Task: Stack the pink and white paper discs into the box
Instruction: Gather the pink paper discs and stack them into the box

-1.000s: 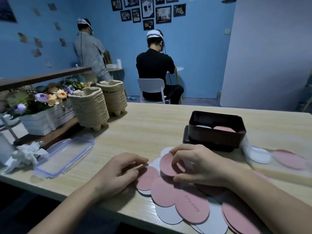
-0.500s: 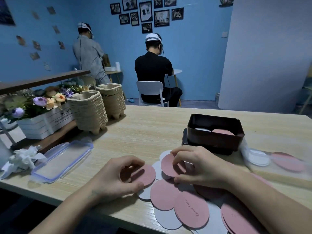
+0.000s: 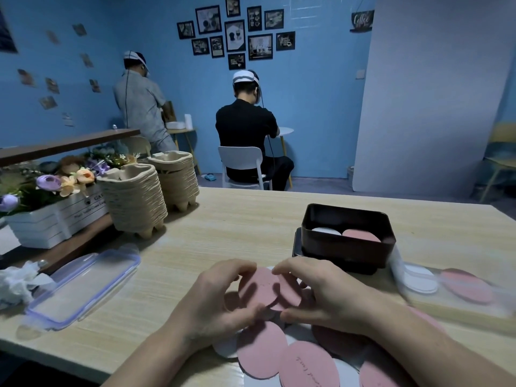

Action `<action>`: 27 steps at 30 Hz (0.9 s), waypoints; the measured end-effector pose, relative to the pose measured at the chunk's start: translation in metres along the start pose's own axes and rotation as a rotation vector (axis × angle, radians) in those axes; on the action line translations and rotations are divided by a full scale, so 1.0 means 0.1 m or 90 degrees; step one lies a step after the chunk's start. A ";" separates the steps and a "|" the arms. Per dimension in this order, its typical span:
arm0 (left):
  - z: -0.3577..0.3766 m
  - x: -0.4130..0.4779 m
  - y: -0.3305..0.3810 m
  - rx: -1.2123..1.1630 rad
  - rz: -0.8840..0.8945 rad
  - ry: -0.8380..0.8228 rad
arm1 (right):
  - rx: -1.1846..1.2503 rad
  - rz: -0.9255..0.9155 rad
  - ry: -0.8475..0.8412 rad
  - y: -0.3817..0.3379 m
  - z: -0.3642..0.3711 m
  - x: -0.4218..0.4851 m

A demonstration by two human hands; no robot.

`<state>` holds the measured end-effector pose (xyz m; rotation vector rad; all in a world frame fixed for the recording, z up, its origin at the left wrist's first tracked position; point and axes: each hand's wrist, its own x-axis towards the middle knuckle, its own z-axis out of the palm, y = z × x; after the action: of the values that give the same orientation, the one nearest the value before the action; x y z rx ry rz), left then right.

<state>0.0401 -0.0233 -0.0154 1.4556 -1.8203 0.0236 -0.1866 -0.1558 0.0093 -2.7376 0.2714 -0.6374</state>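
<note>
My left hand [image 3: 220, 303] has carried its pink disc [image 3: 257, 287] over to my right hand [image 3: 324, 297], which pinches a second pink disc [image 3: 291, 296]. Half a second ago the two were apart. Now they overlap, each gripped between thumb and fingers, above the loose pile [image 3: 261, 353] on the table [image 3: 237, 224]. The box [image 3: 346, 252] stands just beyond.

Left hand [image 3: 217, 303], right hand [image 3: 324, 297]: bare. Forearms [image 3: 156, 356] bare to frame edge.
</note>
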 end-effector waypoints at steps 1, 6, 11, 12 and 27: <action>0.02 0.00 0.00 0.007 0.007 -0.003 | 0.007 -0.008 -0.002 0.00 0.01 0.00; 0.07 0.01 0.00 0.012 0.024 -0.005 | 0.013 -0.018 -0.013 0.00 0.04 0.01; 0.05 -0.02 -0.03 -0.046 -0.012 0.025 | 0.032 -0.026 0.020 0.02 0.04 0.02; 0.05 -0.03 -0.03 -0.058 -0.015 0.031 | 0.036 -0.025 0.027 0.02 0.04 0.02; 0.07 -0.02 -0.03 -0.072 0.033 0.030 | 0.038 -0.020 0.050 0.04 0.07 0.02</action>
<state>0.0389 -0.0262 -0.0232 1.3192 -1.7914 -0.0183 -0.1818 -0.1585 0.0025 -2.6695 0.2237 -0.7498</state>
